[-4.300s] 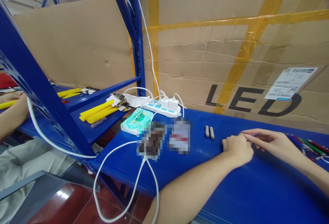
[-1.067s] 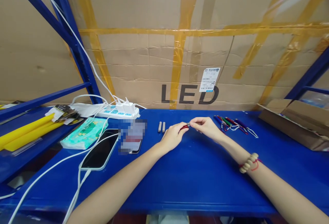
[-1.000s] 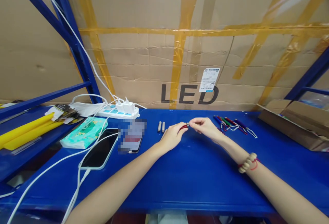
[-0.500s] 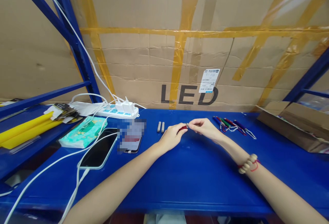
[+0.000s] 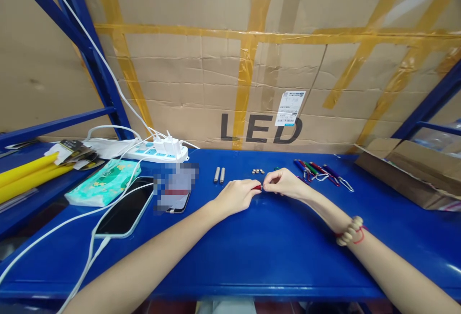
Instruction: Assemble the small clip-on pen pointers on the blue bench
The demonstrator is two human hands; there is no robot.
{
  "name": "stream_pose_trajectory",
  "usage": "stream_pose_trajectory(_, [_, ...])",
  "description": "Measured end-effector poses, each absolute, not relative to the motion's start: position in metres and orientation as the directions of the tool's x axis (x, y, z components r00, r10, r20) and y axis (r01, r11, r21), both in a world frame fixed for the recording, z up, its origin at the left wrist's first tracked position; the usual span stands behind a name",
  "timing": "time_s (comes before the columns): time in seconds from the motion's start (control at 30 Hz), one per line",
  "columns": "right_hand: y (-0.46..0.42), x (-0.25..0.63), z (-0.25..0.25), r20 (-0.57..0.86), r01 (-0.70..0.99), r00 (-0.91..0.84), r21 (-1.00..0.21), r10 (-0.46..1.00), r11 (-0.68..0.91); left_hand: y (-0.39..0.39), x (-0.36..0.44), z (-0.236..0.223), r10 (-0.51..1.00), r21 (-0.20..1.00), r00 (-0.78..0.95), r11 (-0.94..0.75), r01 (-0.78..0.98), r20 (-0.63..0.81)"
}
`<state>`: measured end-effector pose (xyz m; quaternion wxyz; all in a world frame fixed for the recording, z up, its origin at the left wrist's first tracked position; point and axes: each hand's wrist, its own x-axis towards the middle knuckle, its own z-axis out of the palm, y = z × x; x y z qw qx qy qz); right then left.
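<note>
Near the middle of the blue tabletop, my left hand [image 5: 236, 196] is closed around a small red tube [image 5: 257, 187], mostly hidden by the fingers. My right hand [image 5: 286, 183] pinches at the tube's right end, where a small silvery piece [image 5: 262, 187] shows between the fingertips. Just behind the hands lie several tiny silver round pieces [image 5: 258, 171]. Two silver cylinders [image 5: 219, 175] lie side by side to the left. Beyond my right hand is a group of coloured tubes with carabiner clips [image 5: 324, 175], in blue, red and green.
On the left are a phone [image 5: 126, 208] with a cable, a second, blurred phone [image 5: 176, 191], a tissue pack [image 5: 104, 182] and a power strip [image 5: 154, 151]. An open cardboard box [image 5: 414, 179] stands right. A large taped carton [image 5: 201, 74] forms the back.
Both hands have come slightly down toward me with the red tube, and the tiny silver pieces behind them now show. The camera view has shifted a little.
</note>
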<state>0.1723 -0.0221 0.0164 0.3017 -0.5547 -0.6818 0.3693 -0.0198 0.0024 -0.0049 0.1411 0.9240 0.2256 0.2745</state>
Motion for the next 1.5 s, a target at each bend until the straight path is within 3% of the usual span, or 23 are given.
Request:
stream_pose_trajectory(0.1, [-0.024, 0.172, 0.016, 0.022, 0.546, -0.196, -0.828, 0.980, 0.128, 0.001, -0.019, -0.005, 0.499, 0.364, 0.754, -0.858, 0.362, 0.427])
stream_pose_trajectory(0.33, [-0.027, 0.171, 0.023, -0.014, 0.541, -0.137, -0.839, 0.990, 0.063, 0.001, -0.017, -0.007, 0.565, 0.459, 0.686, -0.811, 0.362, 0.459])
stream_pose_trajectory(0.6, [-0.025, 0.176, 0.022, -0.078, 0.508, -0.165, -0.861, 0.983, 0.017, 0.001, -0.017, -0.006, 0.530, 0.395, 0.713, -0.841, 0.370, 0.459])
stream_pose_trajectory(0.87, [-0.029, 0.168, 0.029, -0.099, 0.482, -0.098, -0.875, 0.990, -0.040, 0.000, -0.017, 0.004, 0.589, 0.513, 0.687, -0.782, 0.353, 0.426])
stream_pose_trajectory(0.97, [-0.027, 0.168, 0.028, -0.027, 0.474, -0.082, -0.881, 0.996, 0.015, 0.001, -0.016, 0.005, 0.622, 0.544, 0.660, -0.756, 0.365, 0.421])
stream_pose_trajectory(1.07, [-0.025, 0.169, 0.028, 0.145, 0.460, -0.077, -0.872, 0.986, 0.165, 0.005, -0.015, 0.003, 0.661, 0.582, 0.625, -0.721, 0.375, 0.416])
stream_pose_trajectory(1.23, [-0.023, 0.172, 0.029, 0.431, 0.487, -0.145, -0.752, 0.890, 0.444, 0.008, -0.014, 0.000, 0.666, 0.605, 0.617, -0.712, 0.356, 0.420])
stream_pose_trajectory(1.5, [-0.026, 0.174, 0.027, 0.486, 0.609, -0.163, -0.635, 0.859, 0.475, 0.004, -0.016, 0.005, 0.614, 0.611, 0.670, -0.735, 0.293, 0.417])
